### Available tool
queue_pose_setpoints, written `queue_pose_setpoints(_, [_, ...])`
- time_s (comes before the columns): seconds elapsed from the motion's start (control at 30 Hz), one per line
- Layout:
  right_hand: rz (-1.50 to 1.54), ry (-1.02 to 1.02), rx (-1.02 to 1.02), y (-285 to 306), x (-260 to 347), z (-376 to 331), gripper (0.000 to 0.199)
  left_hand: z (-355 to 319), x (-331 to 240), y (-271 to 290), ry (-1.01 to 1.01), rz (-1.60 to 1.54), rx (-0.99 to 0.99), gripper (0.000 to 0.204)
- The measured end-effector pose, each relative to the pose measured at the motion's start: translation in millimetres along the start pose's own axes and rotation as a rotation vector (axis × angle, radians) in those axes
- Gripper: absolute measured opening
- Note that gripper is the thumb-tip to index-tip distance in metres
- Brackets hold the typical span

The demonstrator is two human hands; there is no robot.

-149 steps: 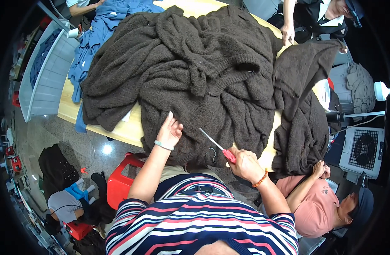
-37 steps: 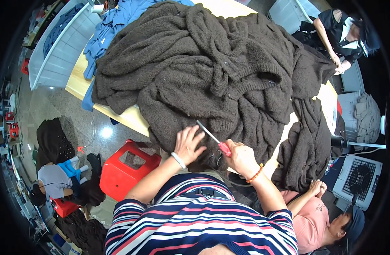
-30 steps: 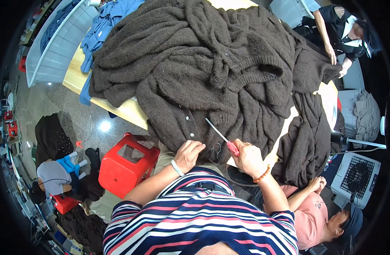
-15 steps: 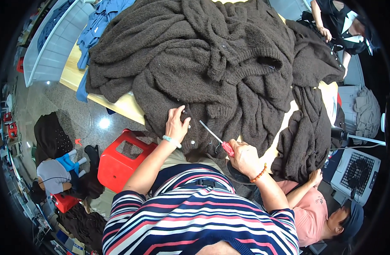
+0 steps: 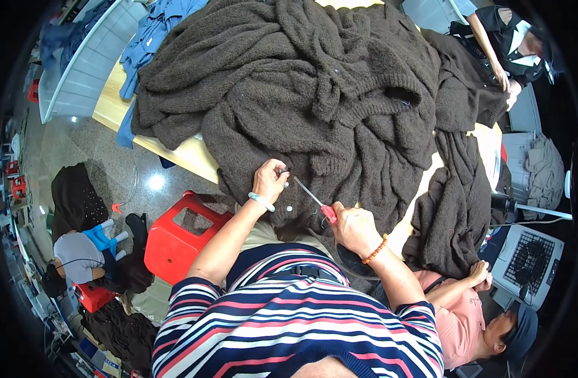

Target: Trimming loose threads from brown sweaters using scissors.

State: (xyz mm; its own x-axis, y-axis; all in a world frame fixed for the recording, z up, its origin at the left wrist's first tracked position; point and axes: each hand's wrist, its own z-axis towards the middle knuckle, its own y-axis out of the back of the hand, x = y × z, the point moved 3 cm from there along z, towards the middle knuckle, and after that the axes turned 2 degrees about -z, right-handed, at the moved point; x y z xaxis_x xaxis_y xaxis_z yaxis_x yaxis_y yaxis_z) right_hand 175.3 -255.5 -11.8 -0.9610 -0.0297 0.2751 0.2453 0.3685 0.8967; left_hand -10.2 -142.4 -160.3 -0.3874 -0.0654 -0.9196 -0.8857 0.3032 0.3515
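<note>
A large dark brown knit garment (image 5: 283, 120) lies heaped over the table, its near edge hanging towards my lap. My left hand (image 5: 270, 181) is closed in a pinch on a small fold of this knit near that edge. My right hand (image 5: 357, 230) grips the red handle of a thin tool with a long metal shaft (image 5: 309, 192), much like a screwdriver. Its tip points at the knit just right of my left fingers. Small pale round pieces, perhaps buttons (image 5: 289, 208), show on the cloth below my left hand.
A red plastic stool (image 5: 166, 252) stands left of me, near the wooden table's edge (image 5: 191, 160). Blue cloth (image 5: 147, 44) lies at the far left. Co-workers handle brown knit at the far right (image 5: 508, 94) and near right (image 5: 481, 275). A grey machine (image 5: 528, 264) stands at the right.
My left hand has shifted slightly right, and its fingers have closed on the knit. My right hand has carried the tool a little left and away from me, nearer the left fingers.
</note>
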Motion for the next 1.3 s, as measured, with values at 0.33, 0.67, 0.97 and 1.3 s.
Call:
queue_pose_setpoints(0.33, [-0.031,0.070,0.024,17.0,10.9,5.4,0.017,-9.1,-7.8,5.4,-0.124,-0.077,-0.116,0.014])
queue_pose_setpoints(0.67, [0.031,0.016,0.081,19.8,5.9,8.6,0.021,-16.0,-8.1,8.6,-0.034,-0.206,-0.087,0.027])
queue_pose_setpoints(0.97, [0.138,-0.061,0.047,17.1,-8.2,5.6,0.024,-5.5,12.0,14.5,0.305,-0.392,-0.309,0.039])
queue_pose_setpoints(1.3, [0.078,-0.007,-0.005,12.8,-2.3,11.1,0.022,34.8,-0.2,12.7,0.098,0.354,-0.213,0.030])
